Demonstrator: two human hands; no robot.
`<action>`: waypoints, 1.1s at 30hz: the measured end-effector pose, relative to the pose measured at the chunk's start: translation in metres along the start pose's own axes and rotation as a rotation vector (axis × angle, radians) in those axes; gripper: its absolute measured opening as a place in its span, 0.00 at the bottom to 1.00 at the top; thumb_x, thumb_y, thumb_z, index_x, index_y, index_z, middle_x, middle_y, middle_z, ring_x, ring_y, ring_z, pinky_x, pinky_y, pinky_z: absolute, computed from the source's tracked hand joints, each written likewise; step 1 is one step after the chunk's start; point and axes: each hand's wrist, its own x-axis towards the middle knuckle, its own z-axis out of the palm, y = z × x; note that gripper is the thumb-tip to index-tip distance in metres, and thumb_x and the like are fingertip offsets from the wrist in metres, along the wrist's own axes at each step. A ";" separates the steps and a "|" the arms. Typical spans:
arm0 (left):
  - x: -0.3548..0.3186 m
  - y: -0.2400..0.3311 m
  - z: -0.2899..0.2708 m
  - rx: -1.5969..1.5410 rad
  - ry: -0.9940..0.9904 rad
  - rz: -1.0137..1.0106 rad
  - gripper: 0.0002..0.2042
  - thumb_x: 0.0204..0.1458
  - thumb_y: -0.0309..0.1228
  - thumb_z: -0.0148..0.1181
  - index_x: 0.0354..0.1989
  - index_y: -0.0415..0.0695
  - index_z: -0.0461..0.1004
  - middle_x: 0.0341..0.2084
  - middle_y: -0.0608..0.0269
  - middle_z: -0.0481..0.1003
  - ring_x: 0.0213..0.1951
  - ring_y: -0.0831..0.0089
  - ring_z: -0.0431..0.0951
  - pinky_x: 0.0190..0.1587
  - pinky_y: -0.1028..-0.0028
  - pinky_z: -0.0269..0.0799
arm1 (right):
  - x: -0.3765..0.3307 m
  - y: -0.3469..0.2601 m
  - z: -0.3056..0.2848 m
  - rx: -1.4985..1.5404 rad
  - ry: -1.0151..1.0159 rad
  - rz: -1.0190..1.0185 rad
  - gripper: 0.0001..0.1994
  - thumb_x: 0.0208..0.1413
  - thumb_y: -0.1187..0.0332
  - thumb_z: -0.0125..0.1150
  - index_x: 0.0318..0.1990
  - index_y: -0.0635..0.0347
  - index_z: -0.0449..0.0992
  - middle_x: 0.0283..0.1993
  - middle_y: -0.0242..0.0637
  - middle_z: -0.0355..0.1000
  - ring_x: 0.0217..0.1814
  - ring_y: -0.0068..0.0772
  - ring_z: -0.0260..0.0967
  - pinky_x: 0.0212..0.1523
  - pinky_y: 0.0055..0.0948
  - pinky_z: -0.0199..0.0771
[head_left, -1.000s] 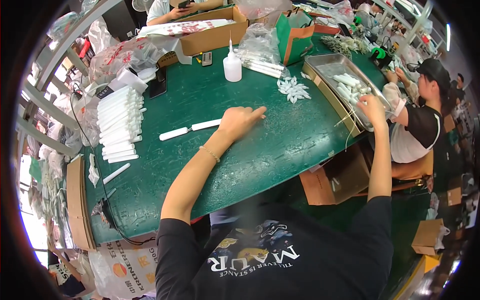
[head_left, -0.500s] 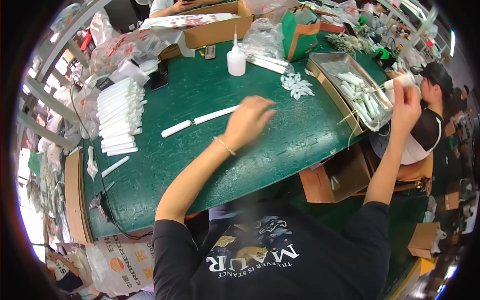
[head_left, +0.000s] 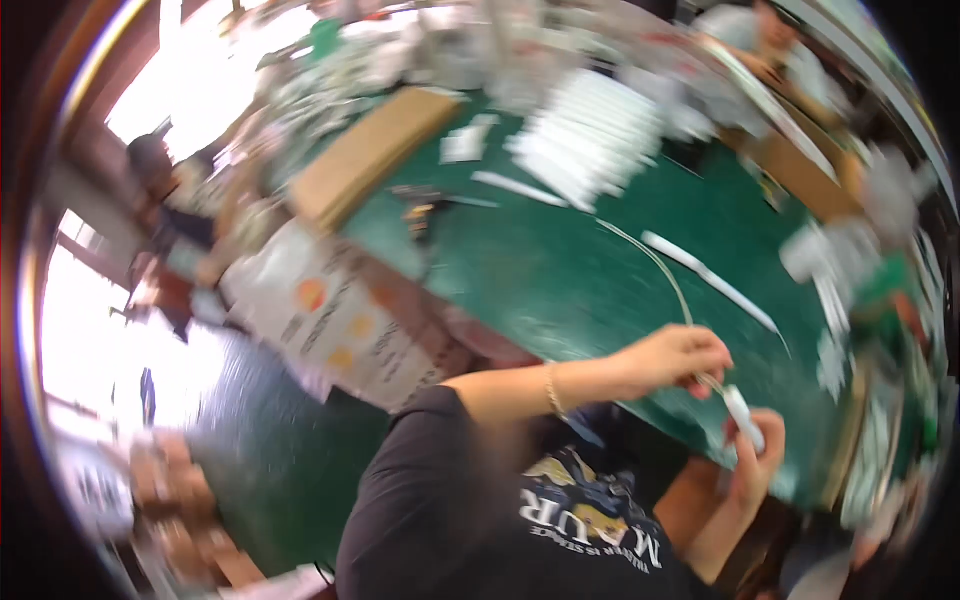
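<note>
My right hand is closed around a short white tube-like piece in front of my body, over the table's near edge. A thin pale cord runs up from that piece and curves away over the table. Just left of it, my left hand pinches the cord with fingers closed. Beyond my hands lies a long white rod with a joint in its length. A stack of white rods sits farther back, with a single white rod beside it. Blur hides fine detail.
A long cardboard box lies at the table's left edge, near a dark blurred tool. A printed plastic sack hangs below. One person is at the left, another at the far right. Bags crowd the back.
The view has swung left. My right hand has come from beside the metal tray to in front of my body with the white piece. My left hand now grips the cord.
</note>
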 end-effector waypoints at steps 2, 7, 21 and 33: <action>-0.012 0.002 -0.002 -0.148 0.061 -0.023 0.08 0.50 0.30 0.51 0.33 0.39 0.67 0.24 0.63 0.70 0.23 0.79 0.71 0.26 0.82 0.69 | 0.000 -0.011 0.013 0.086 -0.070 0.180 0.11 0.41 0.75 0.50 0.36 0.65 0.64 0.32 0.37 0.65 0.30 0.23 0.62 0.30 0.19 0.62; -0.029 -0.017 -0.004 0.042 0.158 0.189 0.05 0.47 0.24 0.48 0.31 0.38 0.67 0.20 0.64 0.70 0.21 0.81 0.71 0.24 0.83 0.68 | 0.009 -0.007 0.047 0.157 -0.464 0.322 0.27 0.43 0.80 0.46 0.55 0.64 0.52 0.32 0.36 0.66 0.35 0.25 0.64 0.41 0.22 0.65; -0.044 0.002 -0.008 0.310 -0.059 0.160 0.15 0.56 0.34 0.35 0.42 0.35 0.64 0.36 0.55 0.70 0.35 0.72 0.73 0.37 0.77 0.69 | 0.010 0.008 0.062 0.194 -0.063 0.267 0.11 0.56 0.70 0.44 0.40 0.69 0.68 0.15 0.23 0.56 0.11 0.07 0.44 0.10 0.10 0.42; -0.050 0.038 -0.048 -0.110 -0.057 0.070 0.19 0.56 0.42 0.36 0.43 0.37 0.62 0.38 0.50 0.71 0.40 0.67 0.73 0.34 0.78 0.71 | -0.005 0.010 0.034 0.144 -0.396 0.573 0.01 0.49 0.75 0.49 0.30 0.62 0.65 0.18 0.32 0.65 0.10 0.14 0.55 0.11 0.13 0.57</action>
